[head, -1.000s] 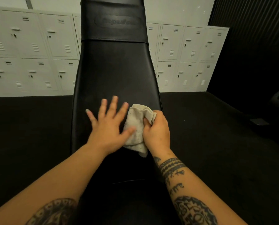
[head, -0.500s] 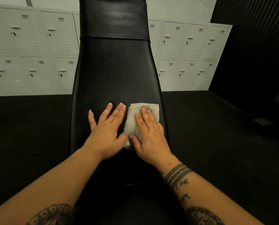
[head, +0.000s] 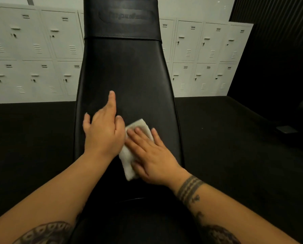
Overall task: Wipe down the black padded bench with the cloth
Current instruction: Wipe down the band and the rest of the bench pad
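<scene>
As right hand [head: 154,155] flattens cloth [head: 140,124], glossy padded bench [head: 126,71]

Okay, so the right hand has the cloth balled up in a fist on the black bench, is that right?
Not quite. The head view shows the right hand lying flat on the cloth, fingers straight, pressing it onto the black bench, not balling it in a fist.
</scene>
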`<action>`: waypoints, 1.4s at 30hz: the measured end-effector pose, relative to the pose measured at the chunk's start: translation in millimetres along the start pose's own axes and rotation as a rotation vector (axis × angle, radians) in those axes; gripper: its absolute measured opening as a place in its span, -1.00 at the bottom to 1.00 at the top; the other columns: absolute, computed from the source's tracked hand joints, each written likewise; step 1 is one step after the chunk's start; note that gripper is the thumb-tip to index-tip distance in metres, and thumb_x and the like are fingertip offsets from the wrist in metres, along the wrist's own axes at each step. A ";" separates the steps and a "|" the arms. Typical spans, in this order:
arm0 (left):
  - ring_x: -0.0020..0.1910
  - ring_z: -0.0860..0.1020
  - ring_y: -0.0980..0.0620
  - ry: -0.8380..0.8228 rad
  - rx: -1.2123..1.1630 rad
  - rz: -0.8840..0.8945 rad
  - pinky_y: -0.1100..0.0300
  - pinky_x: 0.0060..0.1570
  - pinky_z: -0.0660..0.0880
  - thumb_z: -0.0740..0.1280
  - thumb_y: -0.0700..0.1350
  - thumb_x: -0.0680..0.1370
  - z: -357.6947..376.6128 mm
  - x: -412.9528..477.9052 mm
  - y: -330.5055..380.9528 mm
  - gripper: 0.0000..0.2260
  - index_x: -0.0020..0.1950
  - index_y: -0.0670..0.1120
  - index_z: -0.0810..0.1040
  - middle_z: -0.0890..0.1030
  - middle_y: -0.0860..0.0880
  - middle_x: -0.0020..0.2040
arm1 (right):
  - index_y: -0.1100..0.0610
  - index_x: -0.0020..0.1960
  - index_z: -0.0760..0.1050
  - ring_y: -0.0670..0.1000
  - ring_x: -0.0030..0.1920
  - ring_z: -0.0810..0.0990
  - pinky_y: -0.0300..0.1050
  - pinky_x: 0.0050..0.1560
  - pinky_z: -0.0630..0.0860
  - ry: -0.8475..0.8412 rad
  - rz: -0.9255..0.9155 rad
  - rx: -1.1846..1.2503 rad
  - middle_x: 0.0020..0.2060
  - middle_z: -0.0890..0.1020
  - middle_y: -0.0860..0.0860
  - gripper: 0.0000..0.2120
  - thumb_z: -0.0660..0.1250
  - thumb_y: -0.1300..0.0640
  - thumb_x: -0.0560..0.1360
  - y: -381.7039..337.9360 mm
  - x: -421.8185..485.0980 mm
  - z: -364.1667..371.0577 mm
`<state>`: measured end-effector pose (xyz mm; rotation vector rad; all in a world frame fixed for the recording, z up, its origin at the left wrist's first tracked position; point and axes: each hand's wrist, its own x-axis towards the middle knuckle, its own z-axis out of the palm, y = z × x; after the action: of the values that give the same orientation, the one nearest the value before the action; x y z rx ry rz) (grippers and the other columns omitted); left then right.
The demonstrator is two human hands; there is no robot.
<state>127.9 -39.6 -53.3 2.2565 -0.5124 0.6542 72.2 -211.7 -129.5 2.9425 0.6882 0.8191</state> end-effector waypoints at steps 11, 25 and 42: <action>0.62 0.14 0.07 -0.076 0.028 -0.034 -0.09 0.61 0.01 0.14 -0.22 0.65 -28.7 -5.3 -33.7 -0.41 0.67 0.03 0.11 0.19 0.04 0.65 | 0.14 0.63 -0.19 0.13 0.58 -0.29 0.27 0.52 -0.30 0.126 0.668 0.079 0.61 -0.18 0.13 0.02 0.08 -0.47 0.44 27.2 97.0 -33.7; 0.61 0.11 0.12 0.180 -0.253 -0.320 0.15 0.52 0.09 0.10 -0.01 0.73 -60.5 -24.5 -51.8 -0.50 0.67 0.09 0.08 0.15 0.10 0.66 | 0.05 0.62 0.01 0.13 0.60 -0.21 0.29 0.53 -0.21 -0.199 -0.278 -0.095 0.62 0.01 0.08 -0.38 0.05 -0.15 0.65 -104.0 97.0 24.8; 0.59 0.14 0.20 0.102 -0.340 -0.324 0.13 0.58 0.10 0.10 -0.03 0.73 -76.0 -33.2 -78.3 -0.54 0.65 0.05 0.17 0.20 0.10 0.64 | 0.02 0.62 -0.01 0.12 0.60 -0.20 0.39 0.48 -0.26 0.072 0.276 0.001 0.62 -0.05 0.06 -0.15 0.10 -0.39 0.49 -50.7 193.1 -16.3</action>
<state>120.2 73.3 -67.8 1.9156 -0.1831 0.4725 191.4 -87.4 -27.3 3.0646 0.2857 0.9447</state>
